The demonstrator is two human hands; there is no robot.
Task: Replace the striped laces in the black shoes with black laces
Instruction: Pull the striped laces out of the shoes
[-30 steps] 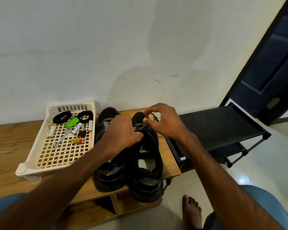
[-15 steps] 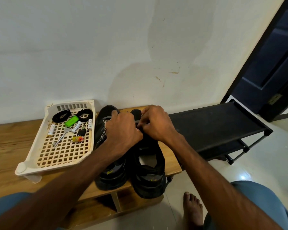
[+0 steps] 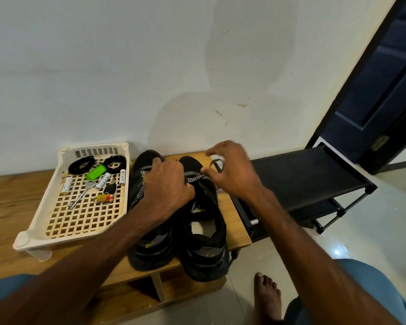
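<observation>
Black, both of them: the left shoe [image 3: 148, 245] and right shoe [image 3: 206, 254] stand side by side on the table [image 3: 7, 202], toes toward the wall. Each carries a striped lace, so I judge the task barely begun. The step in hand looks like unthreading the right shoe.

The right hand [image 3: 234, 172] has its grip together on the striped lace [image 3: 195, 178], thumb and forefinger pinching it just above the top eyelets, other fingers spread; a loose loop trails behind toward the wall. The left hand [image 3: 167, 186] is curled knuckles-up across the gap between the shoes. Its grip seems clamped on the right shoe's upper to brace it, though the fingertips are hidden.

To do this well, hold the shoe down firmly with the left hand and draw the lace out one crossing at a time, pulling along the line of each eyelet, not sideways. Feed slack from lower rows first, so nothing jams and the tongue stays flat. The shoe's heel overhangs the table edge, so a hard tug could tip it off.

The black laces [image 3: 81, 164] wait coiled at the far end of the tray [image 3: 24, 240], left of the shoes.
</observation>
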